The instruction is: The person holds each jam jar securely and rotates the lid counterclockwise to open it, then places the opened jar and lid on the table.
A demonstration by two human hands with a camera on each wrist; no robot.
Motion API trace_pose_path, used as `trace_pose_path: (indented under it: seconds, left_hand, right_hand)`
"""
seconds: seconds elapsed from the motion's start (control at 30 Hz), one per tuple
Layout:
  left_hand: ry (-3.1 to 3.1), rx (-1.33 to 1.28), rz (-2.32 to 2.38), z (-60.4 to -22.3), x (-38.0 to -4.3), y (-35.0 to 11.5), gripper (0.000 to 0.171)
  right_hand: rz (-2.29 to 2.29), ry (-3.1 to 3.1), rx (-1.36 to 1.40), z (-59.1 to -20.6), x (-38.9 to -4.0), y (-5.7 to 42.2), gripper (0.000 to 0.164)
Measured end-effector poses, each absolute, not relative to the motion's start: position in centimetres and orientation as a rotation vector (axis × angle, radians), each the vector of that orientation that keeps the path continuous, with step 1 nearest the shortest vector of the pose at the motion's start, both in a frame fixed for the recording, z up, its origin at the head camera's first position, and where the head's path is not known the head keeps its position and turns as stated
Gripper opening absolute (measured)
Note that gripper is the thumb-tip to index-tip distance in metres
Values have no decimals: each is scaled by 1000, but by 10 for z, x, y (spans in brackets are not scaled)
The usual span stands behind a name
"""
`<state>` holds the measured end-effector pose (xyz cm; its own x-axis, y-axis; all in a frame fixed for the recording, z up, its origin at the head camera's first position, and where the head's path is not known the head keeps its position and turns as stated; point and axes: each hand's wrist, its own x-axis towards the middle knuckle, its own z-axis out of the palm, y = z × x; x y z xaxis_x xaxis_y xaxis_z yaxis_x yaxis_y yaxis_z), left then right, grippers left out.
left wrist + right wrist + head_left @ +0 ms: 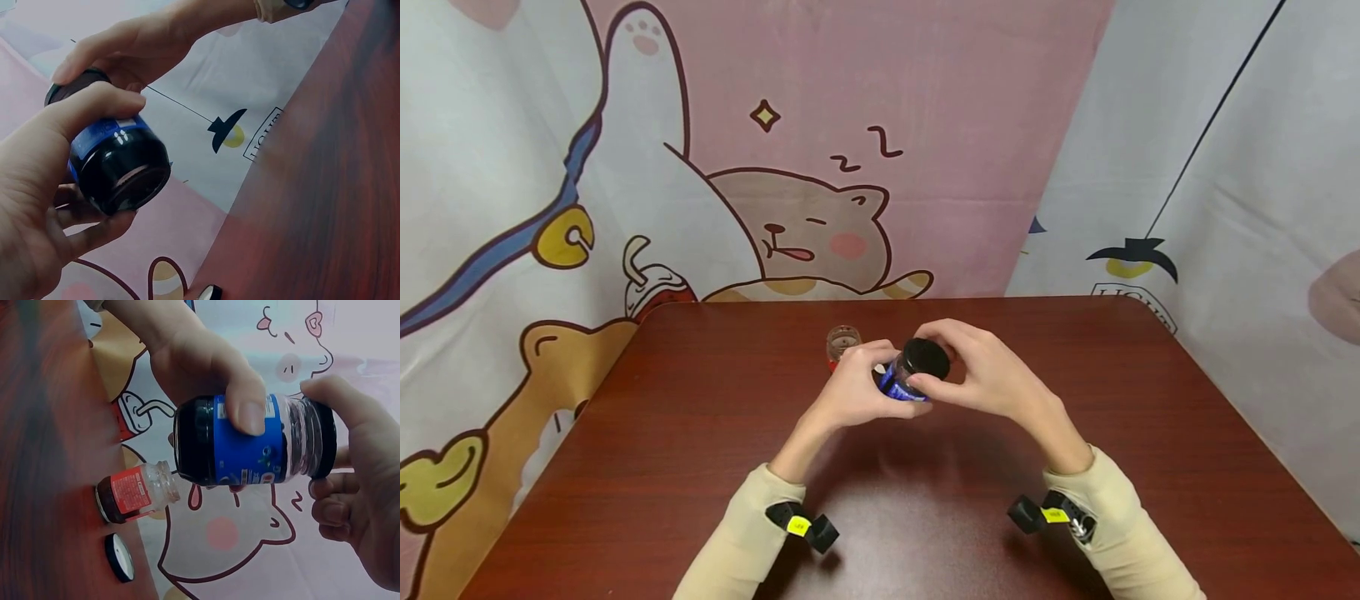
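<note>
My left hand (853,387) grips a glass jar (247,450) with a blue label and dark contents, held tilted above the table. The thumb lies across the label in the right wrist view. My right hand (992,371) holds the jar's black lid (325,440) between thumb and fingers; the lid sits at the jar's mouth. Behind the left hand stands a second, smaller jar (131,494) with a red label, dark contents and an uncovered mouth. Beside it on the table lies another black lid (119,557), its white inside showing.
The brown wooden table (700,467) extends around both hands. Its far edge meets a cloth backdrop (977,150) with cartoon animals. Each sleeved wrist wears a black strap with a small camera (823,533).
</note>
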<state>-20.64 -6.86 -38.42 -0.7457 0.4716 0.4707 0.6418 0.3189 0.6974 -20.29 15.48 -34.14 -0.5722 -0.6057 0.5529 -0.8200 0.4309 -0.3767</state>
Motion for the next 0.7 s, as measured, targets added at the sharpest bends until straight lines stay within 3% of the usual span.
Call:
trace_pose_path:
  seconds: [0.7]
  left_hand:
    - [-2228,-1462,-1886,-378,-204,-75,44]
  right_hand:
    - [1009,-2204,1524,-328,-191,153,48]
